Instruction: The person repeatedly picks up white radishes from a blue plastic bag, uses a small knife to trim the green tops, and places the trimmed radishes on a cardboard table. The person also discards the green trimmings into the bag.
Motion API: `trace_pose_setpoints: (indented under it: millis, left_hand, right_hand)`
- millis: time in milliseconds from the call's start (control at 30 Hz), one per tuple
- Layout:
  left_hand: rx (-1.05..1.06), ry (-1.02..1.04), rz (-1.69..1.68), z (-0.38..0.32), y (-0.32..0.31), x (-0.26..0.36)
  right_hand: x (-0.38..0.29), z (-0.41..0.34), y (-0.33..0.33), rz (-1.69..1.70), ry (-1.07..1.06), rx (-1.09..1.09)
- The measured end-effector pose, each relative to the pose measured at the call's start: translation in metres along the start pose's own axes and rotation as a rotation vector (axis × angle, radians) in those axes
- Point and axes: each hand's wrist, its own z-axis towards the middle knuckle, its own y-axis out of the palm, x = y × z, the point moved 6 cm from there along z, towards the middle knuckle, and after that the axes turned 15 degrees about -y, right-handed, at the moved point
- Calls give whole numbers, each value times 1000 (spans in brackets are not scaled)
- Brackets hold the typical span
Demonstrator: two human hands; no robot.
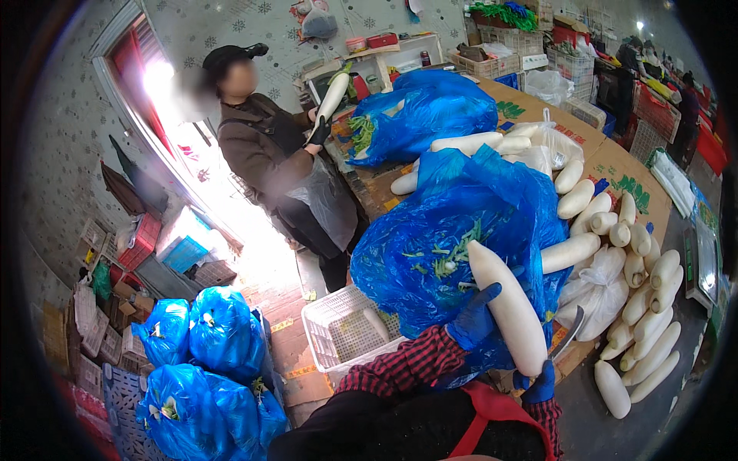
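My left hand [474, 318], in a blue glove, grips a large white daikon radish [510, 305] around its side. The radish slants over the work table with its lower end towards me. My right hand [537, 385], also gloved in blue, is closed on a knife [569, 333] at that lower end; its curved blade points up and away. Most of the handle is hidden by the fingers. Beyond the radish spreads an opened blue plastic bag [398, 253] with cut green stalks [461, 250] lying on it.
Trimmed radishes [651, 351] are heaped at the right, beside a knotted white bag [597, 294] and a scale [700, 265]. A white plastic crate [346, 334] stands left of the table, near filled blue bags [219, 325]. Across from me a person [271, 138] holds another radish [332, 98].
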Motion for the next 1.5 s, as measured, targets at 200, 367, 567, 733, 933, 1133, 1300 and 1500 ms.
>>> trace_pose_setpoints:
  millis: [200, 367, 567, 733, 933, 1133, 1300, 1500]
  left_hand:
    - [112, 148, 8, -9, -10, 26]
    - [363, 213, -66, -12, -41, 39]
    - [411, 284, -70, -13, -51, 43]
    - [426, 295, -83, -16, -59, 47]
    - [457, 308, -79, -6, -101, 46]
    - [534, 491, 518, -17, -95, 71]
    - [706, 706, 814, -35, -62, 104]
    - [609, 437, 191, -35, -94, 97]
  right_hand:
    - [-5, 1, 11, 5, 4, 19]
    - [-7, 3, 17, -48, 4, 32]
    - [-14, 5, 20, -194, -40, 20]
    - [-13, 4, 16, -211, -15, 34]
    - [-12, 4, 12, -214, -12, 8]
    - [-9, -10, 1, -66, 90, 139]
    - [-14, -19, -6, 179, 69, 151]
    - [-81, -21, -21, 304, -276, 213]
